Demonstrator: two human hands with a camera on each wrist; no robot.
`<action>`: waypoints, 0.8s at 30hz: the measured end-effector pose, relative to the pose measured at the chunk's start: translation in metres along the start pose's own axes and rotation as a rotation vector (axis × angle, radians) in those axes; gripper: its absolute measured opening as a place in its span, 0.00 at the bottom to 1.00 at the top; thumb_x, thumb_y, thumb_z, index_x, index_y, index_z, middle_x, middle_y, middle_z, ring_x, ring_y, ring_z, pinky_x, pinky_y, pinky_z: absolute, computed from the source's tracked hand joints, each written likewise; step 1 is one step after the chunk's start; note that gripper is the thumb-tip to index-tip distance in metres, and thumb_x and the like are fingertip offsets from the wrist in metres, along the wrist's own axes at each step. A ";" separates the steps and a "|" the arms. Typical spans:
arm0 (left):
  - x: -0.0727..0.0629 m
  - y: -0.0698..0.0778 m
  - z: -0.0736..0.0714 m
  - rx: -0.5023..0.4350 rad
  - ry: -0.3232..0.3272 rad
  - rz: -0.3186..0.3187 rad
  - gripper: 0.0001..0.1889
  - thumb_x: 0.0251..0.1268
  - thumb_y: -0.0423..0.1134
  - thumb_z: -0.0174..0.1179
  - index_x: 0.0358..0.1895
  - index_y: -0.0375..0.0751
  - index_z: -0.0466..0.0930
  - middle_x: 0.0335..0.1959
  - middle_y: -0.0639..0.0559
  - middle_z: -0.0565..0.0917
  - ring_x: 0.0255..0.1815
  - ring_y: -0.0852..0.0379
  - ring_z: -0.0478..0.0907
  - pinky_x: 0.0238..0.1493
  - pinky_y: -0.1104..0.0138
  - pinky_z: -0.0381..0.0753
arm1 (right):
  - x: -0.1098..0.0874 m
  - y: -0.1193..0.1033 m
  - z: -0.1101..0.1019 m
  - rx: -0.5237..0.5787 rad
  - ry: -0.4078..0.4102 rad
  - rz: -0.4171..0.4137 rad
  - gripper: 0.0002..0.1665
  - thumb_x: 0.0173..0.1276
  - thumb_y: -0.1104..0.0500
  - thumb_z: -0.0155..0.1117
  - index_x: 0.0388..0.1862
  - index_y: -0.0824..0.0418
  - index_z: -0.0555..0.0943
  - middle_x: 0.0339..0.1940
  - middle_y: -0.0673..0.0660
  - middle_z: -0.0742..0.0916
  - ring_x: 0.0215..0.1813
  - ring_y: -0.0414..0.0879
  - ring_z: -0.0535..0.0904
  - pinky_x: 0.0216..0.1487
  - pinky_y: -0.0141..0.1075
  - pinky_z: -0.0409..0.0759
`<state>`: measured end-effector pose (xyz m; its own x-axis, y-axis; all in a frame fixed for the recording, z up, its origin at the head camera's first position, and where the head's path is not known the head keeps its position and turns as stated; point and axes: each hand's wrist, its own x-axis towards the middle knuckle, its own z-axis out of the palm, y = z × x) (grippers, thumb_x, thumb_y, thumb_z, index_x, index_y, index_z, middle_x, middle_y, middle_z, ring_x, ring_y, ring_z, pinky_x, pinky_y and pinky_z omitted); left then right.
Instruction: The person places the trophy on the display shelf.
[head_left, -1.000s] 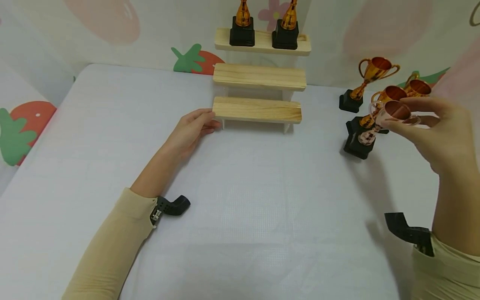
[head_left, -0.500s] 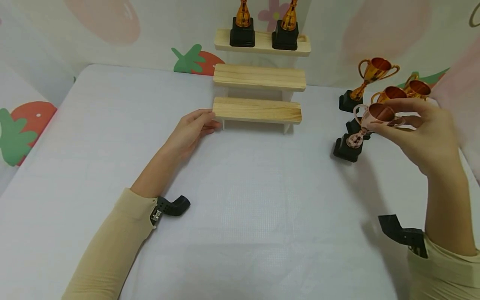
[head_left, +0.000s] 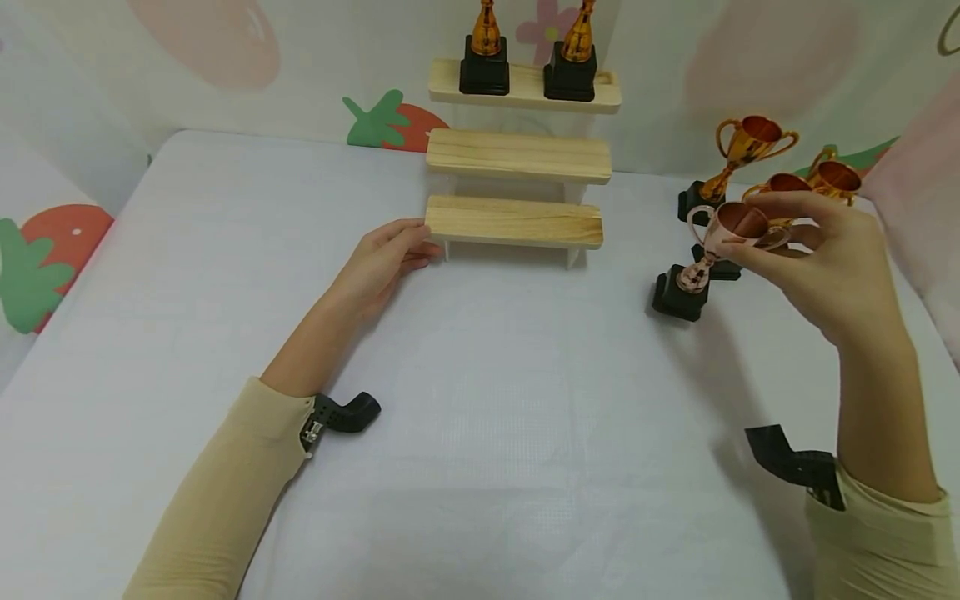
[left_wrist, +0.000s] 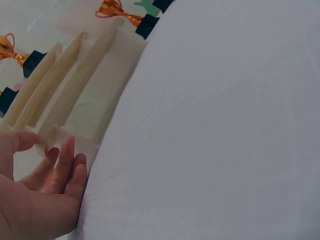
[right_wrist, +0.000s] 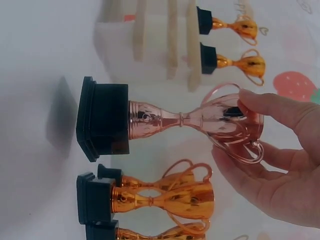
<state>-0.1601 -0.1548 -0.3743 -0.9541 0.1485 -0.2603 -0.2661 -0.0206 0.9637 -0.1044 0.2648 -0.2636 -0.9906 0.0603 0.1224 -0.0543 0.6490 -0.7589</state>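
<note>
Trophy (right_wrist: 162, 120), pink, pinched in right grip (head_left: 836, 267) | left grip (head_left: 382, 260) pinches shelf (head_left: 513, 221) | stem mark (right_wrist: 146, 118) illegible

pink flower (head_left: 551, 32), red strawberry (head_left: 415, 127) printed on backdrop (head_left: 352, 46)

No text, label, brand or number can be read. On the rose-gold trophy (right_wrist: 180, 120), to the right of the three-tier wooden shelf (head_left: 517, 221), a small mark on the stem just above the black base is too small to make out. On the wall behind the shelf's top tier, the right wrist view shows blurred thin strokes (right_wrist: 242, 7), possibly lettering, and a heart-like outline (right_wrist: 263, 31). Far right of the shelf, a curved line (head_left: 942, 37) on the wall is cut off by the frame.
</note>
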 end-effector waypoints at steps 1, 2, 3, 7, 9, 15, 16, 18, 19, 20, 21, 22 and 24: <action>0.000 0.000 0.000 0.001 0.001 0.001 0.24 0.87 0.39 0.49 0.74 0.28 0.68 0.41 0.58 0.83 0.51 0.60 0.79 0.69 0.65 0.74 | 0.001 -0.001 0.001 -0.009 -0.004 -0.001 0.23 0.66 0.62 0.80 0.59 0.53 0.85 0.34 0.32 0.83 0.35 0.28 0.81 0.34 0.18 0.77; 0.000 0.000 0.000 0.001 0.001 0.001 0.23 0.87 0.39 0.49 0.74 0.28 0.68 0.41 0.58 0.83 0.51 0.61 0.79 0.69 0.65 0.74 | 0.002 -0.002 0.001 -0.031 -0.008 -0.005 0.24 0.66 0.60 0.80 0.60 0.55 0.85 0.34 0.32 0.83 0.35 0.27 0.80 0.34 0.18 0.76; 0.000 0.000 0.000 0.002 0.001 0.002 0.23 0.87 0.39 0.49 0.74 0.28 0.68 0.41 0.58 0.83 0.51 0.61 0.79 0.69 0.65 0.74 | 0.002 -0.003 0.002 -0.045 -0.010 -0.010 0.25 0.66 0.59 0.80 0.61 0.56 0.85 0.34 0.32 0.83 0.36 0.27 0.80 0.34 0.18 0.75; -0.001 0.000 0.000 0.002 0.002 0.002 0.23 0.87 0.39 0.49 0.74 0.28 0.69 0.41 0.58 0.83 0.51 0.61 0.80 0.67 0.66 0.75 | 0.006 -0.010 0.004 -0.094 -0.009 -0.049 0.25 0.67 0.57 0.80 0.61 0.60 0.85 0.35 0.32 0.82 0.37 0.28 0.79 0.34 0.18 0.74; -0.001 0.001 0.000 0.003 0.006 0.000 0.24 0.86 0.39 0.50 0.75 0.29 0.69 0.41 0.58 0.84 0.51 0.61 0.79 0.67 0.67 0.75 | 0.008 -0.014 0.004 -0.092 -0.009 -0.067 0.23 0.66 0.58 0.80 0.59 0.58 0.85 0.34 0.32 0.82 0.37 0.29 0.79 0.35 0.18 0.74; -0.001 0.001 0.001 0.003 0.011 -0.002 0.24 0.86 0.39 0.50 0.75 0.28 0.69 0.39 0.58 0.84 0.50 0.61 0.79 0.66 0.67 0.75 | 0.015 -0.027 0.005 -0.020 -0.017 -0.074 0.22 0.63 0.59 0.82 0.55 0.55 0.87 0.33 0.34 0.84 0.33 0.29 0.81 0.35 0.17 0.76; -0.001 0.001 0.000 0.004 0.011 -0.002 0.24 0.86 0.39 0.50 0.74 0.28 0.69 0.39 0.58 0.84 0.50 0.61 0.79 0.67 0.66 0.75 | 0.016 -0.029 0.005 -0.027 -0.018 -0.074 0.22 0.63 0.59 0.82 0.56 0.56 0.86 0.34 0.34 0.84 0.33 0.29 0.81 0.35 0.18 0.76; 0.000 0.000 0.000 0.003 0.012 -0.002 0.24 0.86 0.39 0.50 0.74 0.28 0.69 0.39 0.59 0.84 0.50 0.61 0.79 0.67 0.66 0.75 | 0.019 -0.033 0.006 -0.045 -0.023 -0.071 0.25 0.63 0.57 0.82 0.58 0.58 0.86 0.35 0.34 0.83 0.33 0.29 0.80 0.34 0.19 0.75; 0.000 0.000 0.000 0.005 0.010 -0.001 0.24 0.86 0.39 0.50 0.74 0.28 0.69 0.39 0.59 0.84 0.50 0.61 0.79 0.67 0.66 0.75 | 0.021 -0.035 0.006 -0.049 -0.028 -0.064 0.26 0.63 0.56 0.82 0.59 0.58 0.86 0.36 0.33 0.83 0.33 0.29 0.80 0.34 0.19 0.75; 0.000 0.000 0.000 0.006 0.010 -0.001 0.24 0.86 0.39 0.50 0.74 0.28 0.69 0.39 0.59 0.84 0.50 0.61 0.79 0.67 0.66 0.75 | 0.022 -0.037 0.006 -0.052 -0.031 -0.059 0.27 0.63 0.56 0.82 0.60 0.59 0.85 0.35 0.33 0.84 0.32 0.30 0.80 0.33 0.20 0.74; 0.000 0.000 0.000 0.007 0.009 0.001 0.24 0.86 0.39 0.50 0.74 0.28 0.69 0.39 0.59 0.84 0.50 0.61 0.79 0.66 0.67 0.75 | 0.024 -0.039 0.005 -0.051 -0.036 -0.051 0.29 0.63 0.55 0.82 0.62 0.59 0.85 0.36 0.32 0.84 0.33 0.30 0.79 0.33 0.20 0.74; 0.000 0.000 0.000 0.007 0.008 0.002 0.24 0.86 0.39 0.50 0.74 0.28 0.69 0.39 0.59 0.84 0.50 0.61 0.79 0.66 0.67 0.75 | 0.025 -0.041 0.006 -0.051 -0.040 -0.047 0.29 0.64 0.55 0.82 0.63 0.59 0.84 0.36 0.33 0.84 0.32 0.30 0.79 0.33 0.20 0.74; -0.001 0.000 0.000 0.007 0.008 0.004 0.24 0.86 0.39 0.50 0.74 0.28 0.69 0.38 0.60 0.84 0.50 0.61 0.79 0.65 0.68 0.75 | 0.029 -0.044 0.006 -0.026 -0.051 -0.032 0.29 0.64 0.55 0.82 0.63 0.57 0.84 0.38 0.33 0.84 0.32 0.30 0.80 0.33 0.21 0.73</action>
<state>-0.1596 -0.1554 -0.3743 -0.9562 0.1406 -0.2566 -0.2610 -0.0139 0.9652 -0.1311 0.2335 -0.2300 -0.9936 0.0007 0.1132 -0.0835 0.6698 -0.7378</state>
